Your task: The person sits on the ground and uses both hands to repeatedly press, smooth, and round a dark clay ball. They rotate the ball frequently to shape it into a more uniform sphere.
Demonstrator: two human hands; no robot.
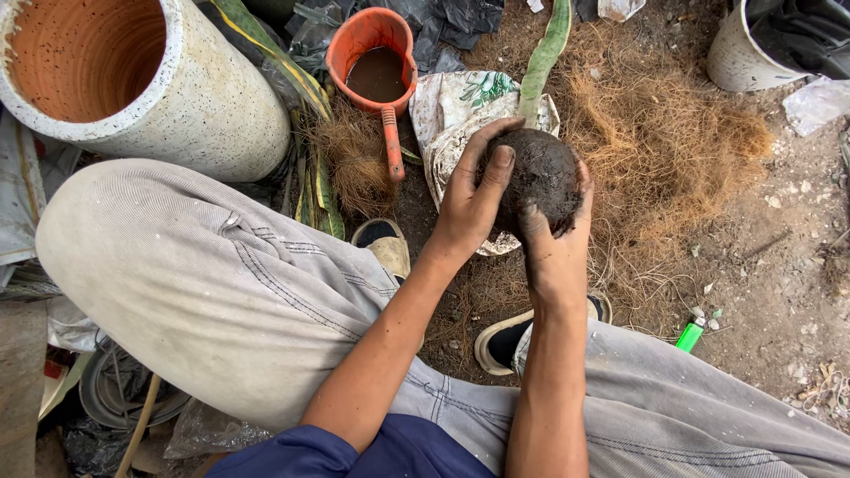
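Dark, damp soil ball (542, 177) around the leaf's base sits just right of the orange scoop (375, 62), cupped firmly between left hand (474, 199) and right hand (553, 252); even, gentle pressing likely keeps it round.

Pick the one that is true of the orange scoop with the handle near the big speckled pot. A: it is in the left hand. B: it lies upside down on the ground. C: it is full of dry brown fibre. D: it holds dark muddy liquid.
D: the orange scoop sits upright with dark brown liquid inside, apart from both hands, while the left hand and right hand cup a soil ball with a leaf rising from it.
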